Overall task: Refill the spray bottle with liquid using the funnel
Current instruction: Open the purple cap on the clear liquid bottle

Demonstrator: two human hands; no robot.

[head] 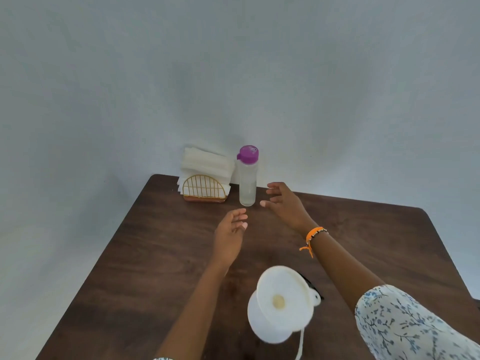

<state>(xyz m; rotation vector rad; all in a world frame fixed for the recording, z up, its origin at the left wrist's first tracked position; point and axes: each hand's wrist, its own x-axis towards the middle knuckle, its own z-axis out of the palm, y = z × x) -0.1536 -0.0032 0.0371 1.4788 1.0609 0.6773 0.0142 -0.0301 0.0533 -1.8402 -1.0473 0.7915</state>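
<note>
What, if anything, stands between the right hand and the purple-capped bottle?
Nothing visible. The right hand is open just right of the purple-capped bottle, with only bare table between them. The napkin holder stands on the bottle's far side.

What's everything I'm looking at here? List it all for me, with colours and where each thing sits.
Table: one, dark brown wood, against a pale wall.
Water bottle: one, clear with a purple lid, upright at the far edge.
Napkin holder: one, gold wire on a brown base, left of the water bottle, holding white napkins.
Funnel: one, white, sitting in the mouth of a white spray bottle near the front.
Wristband: one, orange, on the right wrist.
Sleeve: one, white with blue flowers, right arm.
Left hand: open, above the table.
Right hand: open, beside the water bottle.
</note>
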